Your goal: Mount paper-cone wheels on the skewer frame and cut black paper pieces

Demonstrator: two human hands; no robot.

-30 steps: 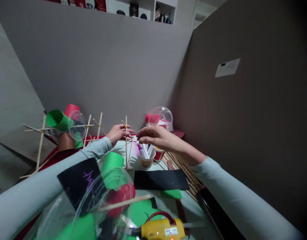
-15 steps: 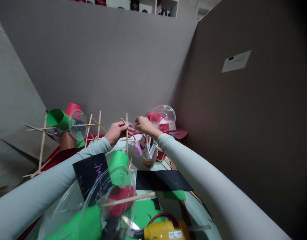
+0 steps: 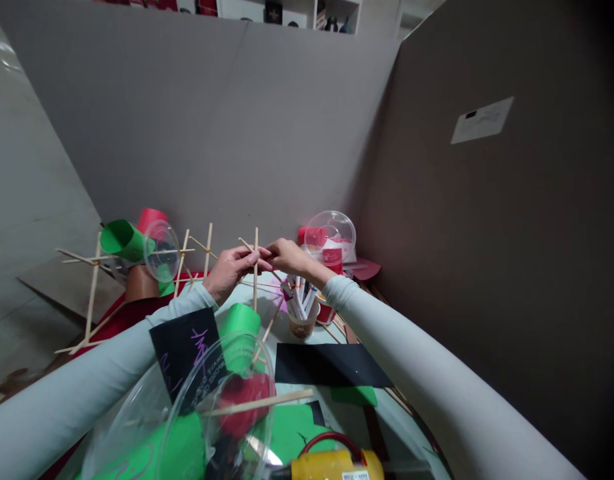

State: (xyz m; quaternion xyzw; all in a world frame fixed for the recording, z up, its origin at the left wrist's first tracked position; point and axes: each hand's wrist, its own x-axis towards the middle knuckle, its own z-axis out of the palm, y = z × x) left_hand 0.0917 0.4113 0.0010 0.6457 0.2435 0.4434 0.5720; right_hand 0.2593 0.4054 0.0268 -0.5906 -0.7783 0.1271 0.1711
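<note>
Near the middle of the table my left hand [image 3: 233, 270] pinches thin wooden sticks [image 3: 256, 283] where an upright one crosses a slanting one. My right hand [image 3: 287, 257] meets it from the right, fingers curled against the crossing; what lies between its fingertips is too small to make out. Below the hands, another stick [image 3: 271, 327] slants down beside a green paper roll [image 3: 241, 327]. To the left stands a stick frame [image 3: 93, 293] tied at its joints, with a green paper tube [image 3: 121, 240] and a clear plastic lid [image 3: 161, 252] on it.
A cup of markers [image 3: 303, 325] stands just right of the hands, by a red paper cup [image 3: 326, 310]. Clear plastic containers [image 3: 177, 393], a black paper strip [image 3: 331, 365] and a yellow tool [image 3: 337, 465] lie nearer me. Grey partitions [image 3: 237, 120] rise behind and right.
My right hand has closed in on the sticks and now touches the crossing beside my left fingers. The lower stick leans more to the right. The view has shifted slightly.
</note>
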